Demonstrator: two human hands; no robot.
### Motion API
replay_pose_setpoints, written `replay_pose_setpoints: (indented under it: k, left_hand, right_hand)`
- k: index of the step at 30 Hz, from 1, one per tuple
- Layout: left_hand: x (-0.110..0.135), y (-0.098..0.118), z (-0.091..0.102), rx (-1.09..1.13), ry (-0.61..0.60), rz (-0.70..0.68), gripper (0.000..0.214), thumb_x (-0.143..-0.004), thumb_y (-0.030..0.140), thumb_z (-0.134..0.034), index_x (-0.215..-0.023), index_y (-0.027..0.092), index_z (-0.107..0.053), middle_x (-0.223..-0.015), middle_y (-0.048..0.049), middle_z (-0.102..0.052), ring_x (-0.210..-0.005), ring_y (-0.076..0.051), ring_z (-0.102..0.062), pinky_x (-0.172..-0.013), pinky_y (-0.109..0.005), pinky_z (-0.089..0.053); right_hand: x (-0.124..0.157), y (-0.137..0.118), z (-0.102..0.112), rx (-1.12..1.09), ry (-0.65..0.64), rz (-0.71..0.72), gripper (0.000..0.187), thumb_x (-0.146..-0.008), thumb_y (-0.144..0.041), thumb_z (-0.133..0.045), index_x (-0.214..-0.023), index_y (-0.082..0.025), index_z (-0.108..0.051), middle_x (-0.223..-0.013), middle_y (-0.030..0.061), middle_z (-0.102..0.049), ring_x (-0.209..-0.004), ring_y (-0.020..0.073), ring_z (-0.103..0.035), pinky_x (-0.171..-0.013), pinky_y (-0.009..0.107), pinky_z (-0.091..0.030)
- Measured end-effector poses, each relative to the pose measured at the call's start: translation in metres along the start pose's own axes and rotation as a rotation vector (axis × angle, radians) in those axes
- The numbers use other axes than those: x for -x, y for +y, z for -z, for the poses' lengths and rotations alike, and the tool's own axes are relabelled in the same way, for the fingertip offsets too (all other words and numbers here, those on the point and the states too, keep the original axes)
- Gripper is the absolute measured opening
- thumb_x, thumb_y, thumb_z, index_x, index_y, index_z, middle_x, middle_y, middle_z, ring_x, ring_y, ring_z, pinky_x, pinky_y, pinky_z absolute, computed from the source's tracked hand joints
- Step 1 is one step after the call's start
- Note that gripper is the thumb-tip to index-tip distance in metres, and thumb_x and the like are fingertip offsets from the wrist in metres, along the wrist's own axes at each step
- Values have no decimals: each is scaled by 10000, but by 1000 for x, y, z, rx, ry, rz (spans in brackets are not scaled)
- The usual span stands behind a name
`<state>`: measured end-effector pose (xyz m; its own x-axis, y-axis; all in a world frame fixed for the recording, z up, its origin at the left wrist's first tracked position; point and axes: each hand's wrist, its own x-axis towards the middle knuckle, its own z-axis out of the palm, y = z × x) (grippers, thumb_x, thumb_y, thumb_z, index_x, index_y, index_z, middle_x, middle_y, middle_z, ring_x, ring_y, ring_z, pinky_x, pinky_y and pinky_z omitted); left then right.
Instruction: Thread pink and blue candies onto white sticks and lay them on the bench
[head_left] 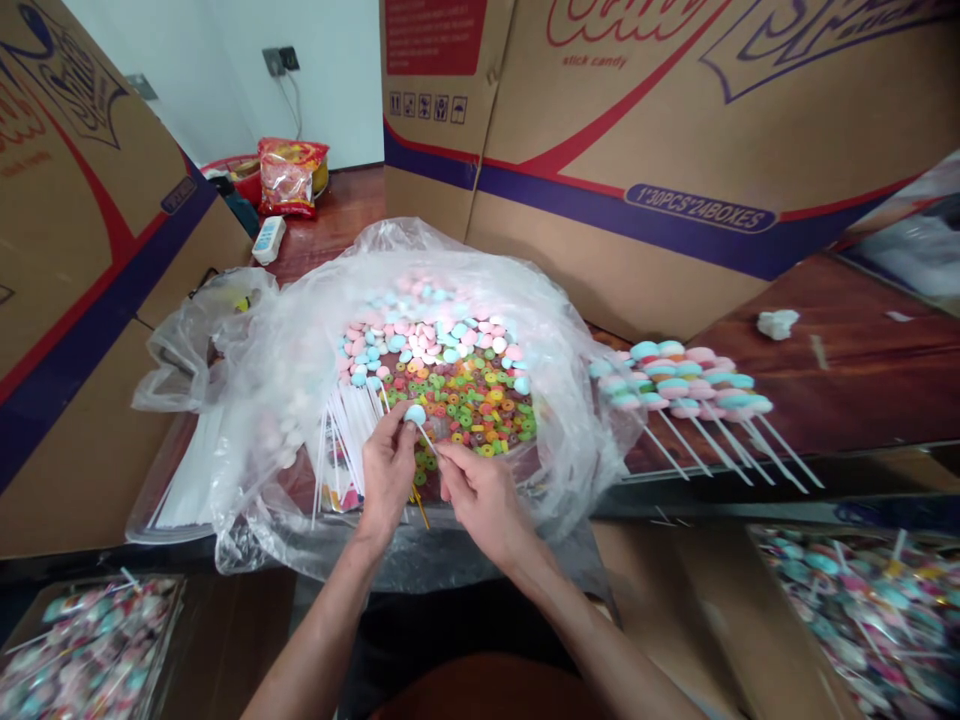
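Note:
Pinched in the fingers of my left hand point(388, 467) is a round pale-blue candy point(415, 413). My right hand point(480, 495) grips a white stick point(427, 436) whose upper end meets the candy; whether it has gone in, I cannot tell. Just beyond my hands lie many small ring candies point(480, 400) in green, yellow, orange and red. Behind those is a heap of pink, blue and white round candies point(427, 340). A bundle of white sticks point(345, 440) rests beside my left hand. Clear plastic bag film point(570, 400) surrounds the candies.
Stacked candies on sticks point(686, 380) lie on the table at right. Large cardboard boxes point(570, 220) stand behind and at left. More white sticks point(191, 470) lie at left. Boxes of wrapped lollipops point(862, 610) sit low on both sides. A red snack packet point(291, 180) is at the back.

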<state>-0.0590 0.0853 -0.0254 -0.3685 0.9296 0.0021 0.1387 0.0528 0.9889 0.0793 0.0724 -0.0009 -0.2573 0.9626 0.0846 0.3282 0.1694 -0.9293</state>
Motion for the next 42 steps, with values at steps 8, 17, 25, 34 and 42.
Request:
replay_pose_setpoints:
  k: [8,17,25,34,42]
  left_hand:
    - [7,3,0,-145,28,-152,273,-927,275,-542,-1135,221,-710,-1095,-57,-726,-995,-208,-662,-909,-325,-508]
    - [8,-1,2,-195,-29,-207,273,-924,244,-541,-1131,227,-719,-1094,-67,-714,-1007,-209,-656,-893,-313,-514]
    - [17,6,5,-174,-72,-186,301,-926,237,-556,-1178,250,-719,-1185,-70,-706,-1059,-215,-661,-947,-330,-505]
    - [3,16,-11,-194,-237,-220,305,-948,268,-537,-1196,252,-715,-1175,-77,-717,-1108,-228,-649,-992,-351,-489]
    - [-36,10,-23,-713,-233,-455,212,-864,92,-554,-855,206,-732,-929,-88,-626,-902,-232,-589,-820,-343,-468]
  right_hand:
    - [-1,-4,0,-140,-78,-83,283,-929,-260,-441,-702,-211,-601,-498,-35,-535,-393,99,-451,-422,207,-336]
    - [-1,-5,-9,-286,-30,-167,250,-923,-335,-472,-731,-204,-563,-501,-48,-496,-403,89,-415,-417,205,-317]
    - [-7,1,-20,-263,78,-127,239,-910,-339,-475,-727,-208,-555,-533,-36,-494,-486,123,-476,-488,230,-388]
    - [-9,26,6,-149,160,-143,274,-933,-376,-480,-713,-218,-523,-524,-36,-507,-464,119,-458,-470,230,-351]
    - [2,33,24,-165,212,-182,272,-918,-386,-510,-706,-215,-521,-513,-49,-483,-441,109,-434,-450,229,-326]
